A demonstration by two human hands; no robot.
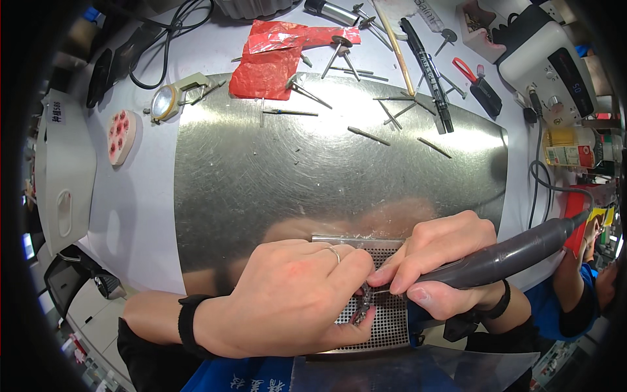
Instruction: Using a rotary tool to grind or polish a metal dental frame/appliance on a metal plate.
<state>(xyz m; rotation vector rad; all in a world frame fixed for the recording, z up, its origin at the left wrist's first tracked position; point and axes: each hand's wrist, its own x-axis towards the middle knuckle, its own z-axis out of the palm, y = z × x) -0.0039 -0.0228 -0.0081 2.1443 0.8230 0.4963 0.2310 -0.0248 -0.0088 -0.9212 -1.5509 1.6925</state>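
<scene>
A white table point(140, 219) fills the view, a scratched metal sheet point(241, 176) lying across its middle; clock hours count from the centre of the view. At 9 o'clock stands a white box point(62, 183). Between 9 and 10 lies a pale block point(122, 136) with red spots, and at 10, a dial gauge point(163, 102) with a yellowish rim. Torn red paper point(261, 75) lies at 11, partly on the sheet. The left hand point(287, 297), between 6 and 7, wears a ring point(335, 253) and a black wristband point(189, 325); its thumb and fingers pinch a small, dark, glinting metal piece point(362, 306). That piece is near 5 o'clock, above a perforated grille point(392, 332) at the sheet's near edge. From 11 round to 2, thin burs point(369, 136) lie scattered, some with disc heads. Near 1 are a wooden stick point(392, 46) and, to its right, a black pen point(426, 75). The right hand point(444, 258), near 4, has its fingers closed round a dark grey handpiece point(509, 255). The handpiece's slim tip points left at the metal piece; whether they touch, I cannot tell. At 2 o'clock lies a black tag point(485, 97) with a red loop; beyond it stands a white control box point(548, 72) with a dial. A bottle point(565, 140) of yellowish liquid lies near 3. At the far right, near 4, another person point(578, 287) in blue sits partly in view.
</scene>
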